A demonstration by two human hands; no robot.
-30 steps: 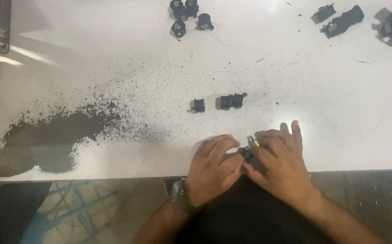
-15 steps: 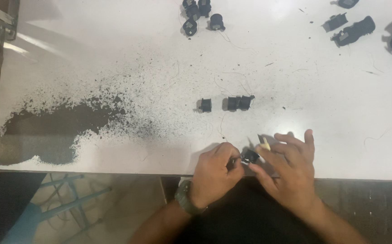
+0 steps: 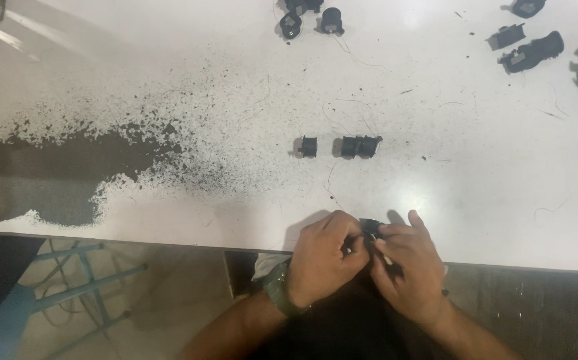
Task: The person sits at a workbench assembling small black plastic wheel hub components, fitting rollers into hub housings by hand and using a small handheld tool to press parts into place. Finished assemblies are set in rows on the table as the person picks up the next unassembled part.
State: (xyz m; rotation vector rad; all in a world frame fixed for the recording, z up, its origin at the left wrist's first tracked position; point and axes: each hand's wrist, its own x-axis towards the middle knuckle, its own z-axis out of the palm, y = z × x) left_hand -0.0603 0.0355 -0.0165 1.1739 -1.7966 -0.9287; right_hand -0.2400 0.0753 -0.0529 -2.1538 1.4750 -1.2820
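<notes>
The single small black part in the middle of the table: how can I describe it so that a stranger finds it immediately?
Start at the white table and find the middle, above both hands. Two dark items lie there in a short row. The single small black part is the left one, a lone block, while the double black piece to its right is wider.

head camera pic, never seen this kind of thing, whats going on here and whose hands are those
The picture comes from a camera worn on a person's head, looking down at their own two bare hands. They work at the near edge of a white table that has a large dark worn patch. The left hand, with a wristwatch, and the right hand pinch a small black part between them. Just beyond lie three more small black parts, and further black pieces are scattered along the far edge. What the held part is exactly is too small to tell.
</notes>
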